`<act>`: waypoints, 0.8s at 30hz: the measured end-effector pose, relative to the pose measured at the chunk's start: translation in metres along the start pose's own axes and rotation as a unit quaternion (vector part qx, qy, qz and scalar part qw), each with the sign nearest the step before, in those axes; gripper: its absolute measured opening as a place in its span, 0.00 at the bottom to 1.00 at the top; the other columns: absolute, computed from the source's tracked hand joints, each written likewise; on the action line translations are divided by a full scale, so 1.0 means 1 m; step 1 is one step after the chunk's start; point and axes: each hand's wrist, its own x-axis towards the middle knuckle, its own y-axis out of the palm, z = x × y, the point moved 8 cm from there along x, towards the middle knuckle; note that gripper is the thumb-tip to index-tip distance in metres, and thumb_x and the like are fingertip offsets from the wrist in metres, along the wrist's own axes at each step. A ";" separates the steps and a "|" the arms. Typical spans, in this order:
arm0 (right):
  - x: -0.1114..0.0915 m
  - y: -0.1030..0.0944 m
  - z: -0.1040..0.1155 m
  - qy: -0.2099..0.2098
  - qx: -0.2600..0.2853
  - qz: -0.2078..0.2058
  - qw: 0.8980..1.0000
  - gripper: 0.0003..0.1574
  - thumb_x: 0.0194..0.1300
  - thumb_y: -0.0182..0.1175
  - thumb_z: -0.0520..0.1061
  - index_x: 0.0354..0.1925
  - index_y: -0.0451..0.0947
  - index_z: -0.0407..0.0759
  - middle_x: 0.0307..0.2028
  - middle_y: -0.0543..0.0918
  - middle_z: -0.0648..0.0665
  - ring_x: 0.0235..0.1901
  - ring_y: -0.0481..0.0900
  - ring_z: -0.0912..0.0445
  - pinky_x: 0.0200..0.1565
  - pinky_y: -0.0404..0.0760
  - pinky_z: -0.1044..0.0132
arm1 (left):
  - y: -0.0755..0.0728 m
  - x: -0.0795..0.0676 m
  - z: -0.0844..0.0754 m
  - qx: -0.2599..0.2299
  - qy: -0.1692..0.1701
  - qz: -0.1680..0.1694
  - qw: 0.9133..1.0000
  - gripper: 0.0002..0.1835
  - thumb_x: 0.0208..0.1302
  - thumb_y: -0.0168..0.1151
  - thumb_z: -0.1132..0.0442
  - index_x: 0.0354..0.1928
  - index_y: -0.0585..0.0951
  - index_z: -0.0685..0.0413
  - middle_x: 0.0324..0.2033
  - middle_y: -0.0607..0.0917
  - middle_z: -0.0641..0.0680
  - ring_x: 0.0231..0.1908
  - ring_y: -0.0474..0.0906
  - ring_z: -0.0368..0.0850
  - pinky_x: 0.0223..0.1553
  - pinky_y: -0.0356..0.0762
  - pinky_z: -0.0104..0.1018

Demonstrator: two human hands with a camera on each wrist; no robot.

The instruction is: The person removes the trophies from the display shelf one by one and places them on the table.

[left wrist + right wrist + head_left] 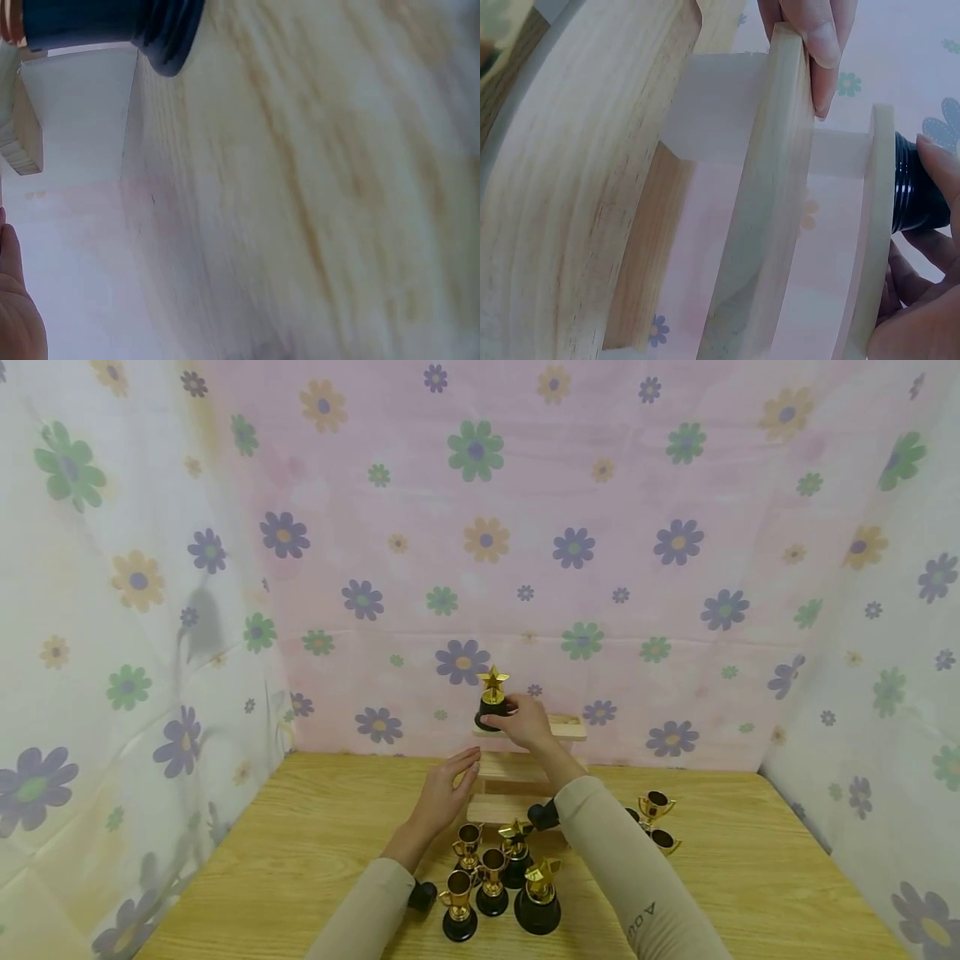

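A gold star trophy (492, 697) with a black base stands at the left end of the top board of a wooden tiered shelf (517, 767). My right hand (527, 722) grips that base, which meets the board in the right wrist view, where the black base (919, 184) shows beside my thumb. My left hand (442, 793) touches the left end of the middle board with fingers fairly straight. Those fingers (821, 45) lie against the board in the right wrist view. Only part of the left hand (19, 315) shows in the left wrist view.
Before the shelf stand several trophies: gold cups (459, 893) and star trophies (538, 902) on black bases. More gold cups (656, 806) stand right of my right forearm. A flowered cloth (480, 568) hangs behind and at both sides of the wooden table (300, 860).
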 end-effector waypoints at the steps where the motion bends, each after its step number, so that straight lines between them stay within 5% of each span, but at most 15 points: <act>1: 0.000 -0.001 0.000 0.000 -0.001 -0.001 1.000 0.35 0.65 0.72 0.54 0.63 0.79 0.38 0.57 0.83 0.36 0.58 0.79 0.41 0.59 0.80 0.46 | 0.000 0.001 0.000 0.000 -0.001 0.000 1.000 0.21 0.80 0.53 0.59 0.64 0.79 0.67 0.65 0.78 0.65 0.68 0.72 0.59 0.67 0.72 0.55; 11: -0.002 -0.006 -0.004 0.006 0.003 0.005 1.000 0.43 0.66 0.70 0.56 0.71 0.70 0.36 0.63 0.77 0.34 0.63 0.75 0.39 0.62 0.78 0.45 | 0.002 0.001 0.000 0.006 0.005 -0.008 1.000 0.20 0.80 0.54 0.60 0.62 0.80 0.67 0.64 0.79 0.63 0.66 0.74 0.58 0.66 0.73 0.52; 24: -0.021 -0.034 0.015 -0.033 -0.017 0.010 0.999 0.39 0.67 0.69 0.57 0.67 0.74 0.37 0.61 0.78 0.35 0.59 0.77 0.40 0.56 0.81 0.44 | 0.001 0.002 0.000 -0.002 -0.007 0.001 1.000 0.21 0.81 0.53 0.59 0.63 0.79 0.67 0.65 0.78 0.65 0.68 0.72 0.61 0.67 0.72 0.55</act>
